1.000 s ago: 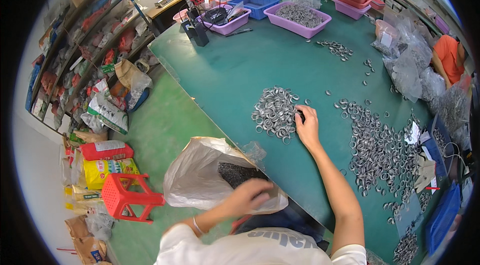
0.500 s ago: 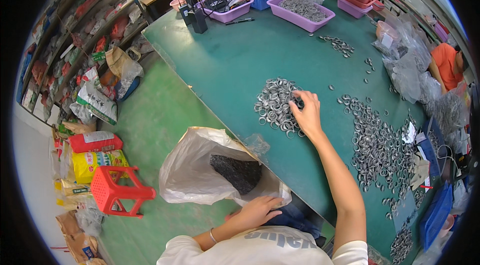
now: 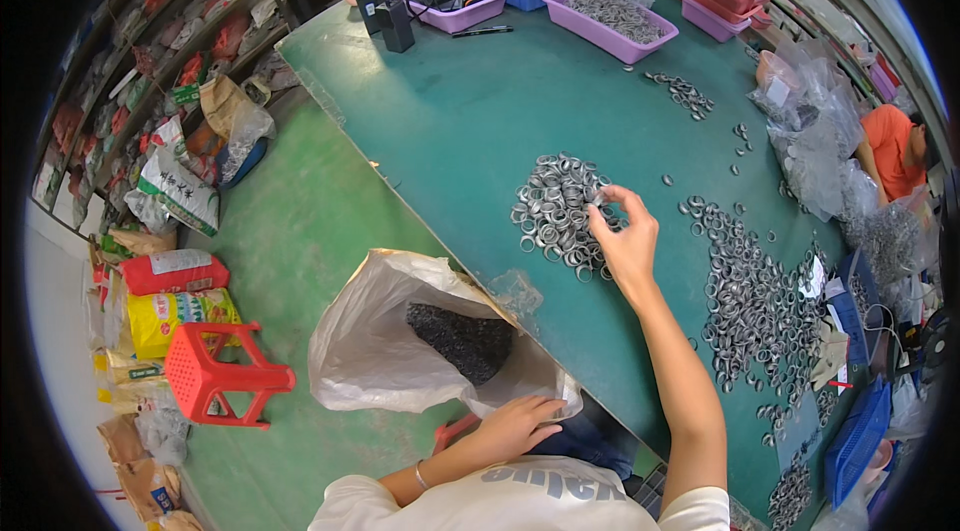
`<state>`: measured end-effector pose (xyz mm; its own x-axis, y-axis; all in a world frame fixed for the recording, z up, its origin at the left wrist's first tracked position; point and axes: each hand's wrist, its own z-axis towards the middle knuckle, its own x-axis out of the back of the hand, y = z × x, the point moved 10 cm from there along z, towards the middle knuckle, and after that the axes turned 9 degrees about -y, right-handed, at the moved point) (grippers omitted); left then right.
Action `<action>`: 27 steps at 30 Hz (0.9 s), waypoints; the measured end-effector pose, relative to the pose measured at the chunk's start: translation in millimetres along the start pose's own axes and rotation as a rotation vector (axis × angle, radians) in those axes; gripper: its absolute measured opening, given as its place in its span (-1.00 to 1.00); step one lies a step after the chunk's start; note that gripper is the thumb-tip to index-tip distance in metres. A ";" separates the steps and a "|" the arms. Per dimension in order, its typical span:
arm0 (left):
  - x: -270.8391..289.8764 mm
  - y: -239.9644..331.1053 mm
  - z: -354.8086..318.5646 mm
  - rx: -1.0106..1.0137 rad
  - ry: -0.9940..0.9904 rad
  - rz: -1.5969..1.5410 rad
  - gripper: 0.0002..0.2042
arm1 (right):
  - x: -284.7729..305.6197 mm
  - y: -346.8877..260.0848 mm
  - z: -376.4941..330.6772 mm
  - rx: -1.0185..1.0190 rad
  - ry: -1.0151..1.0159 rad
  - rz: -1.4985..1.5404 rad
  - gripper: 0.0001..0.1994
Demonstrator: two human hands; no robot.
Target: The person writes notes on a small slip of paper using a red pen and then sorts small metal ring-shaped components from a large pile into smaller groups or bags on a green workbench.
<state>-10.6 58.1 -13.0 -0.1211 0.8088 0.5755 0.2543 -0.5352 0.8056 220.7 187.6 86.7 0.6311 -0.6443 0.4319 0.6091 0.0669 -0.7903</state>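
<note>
While bare tabletop [image 3: 450, 121] borders the rings [image 3: 553, 201], hands [image 3: 632, 236] part-curl, right's hold unclear, left [image 3: 512, 428] loose on sack's rim [image 3: 573, 399].

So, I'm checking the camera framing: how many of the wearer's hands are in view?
2: the right hand at the right side of a pile of metal rings, the left hand at the open sack's near edge. Neither is hidden.

White T-shirt [image 3: 480, 509], grey lettering [image 3: 555, 477], thin bracelet [image 3: 421, 475]
</note>
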 end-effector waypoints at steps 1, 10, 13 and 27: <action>-0.2 -0.6 -1.1 0.000 0.003 -0.017 -0.61 | 6.5 -16.2 -6.0 0.032 -0.014 0.011 -0.71; -4.2 7.1 0.9 -0.038 0.012 0.013 -0.63 | 65.7 -95.6 -57.4 0.139 -0.052 0.277 -0.64; -5.6 8.7 -0.4 -0.031 0.020 0.042 -0.64 | 74.2 -94.4 -67.2 0.080 -0.058 0.460 -0.62; -16.0 7.3 -4.4 -0.007 0.064 0.070 -0.65 | 19.5 6.1 -72.0 -0.043 -0.241 -0.378 -0.76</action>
<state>-11.1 40.1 -15.7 -0.1641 0.7523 0.6380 0.2575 -0.5917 0.7639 202.2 120.6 59.0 0.4649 -0.4216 0.7785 0.8012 -0.1739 -0.5726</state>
